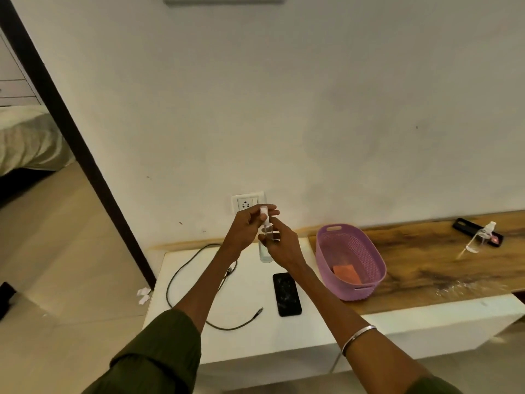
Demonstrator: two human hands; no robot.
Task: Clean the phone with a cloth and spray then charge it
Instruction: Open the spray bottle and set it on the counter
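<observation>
A clear spray bottle (pixel 266 253) with a white top is held upright above the white table (pixel 255 336). My right hand (pixel 279 245) grips its body. My left hand (pixel 250 224) pinches the white cap at its top. Below my right forearm a black phone (pixel 287 294) lies flat on the table, its screen smudged. A dark charging cable (pixel 187 268) loops on the table to the phone's left, its free plug end near the phone. An orange cloth (pixel 347 273) lies inside the purple basket (pixel 366 291) at the right.
A wall socket (pixel 247 202) sits just behind my hands. On the wooden counter (pixel 420 263) at far right lie a second clear spray bottle (pixel 480 237) and a black phone (pixel 468 228). A doorway opens at the left.
</observation>
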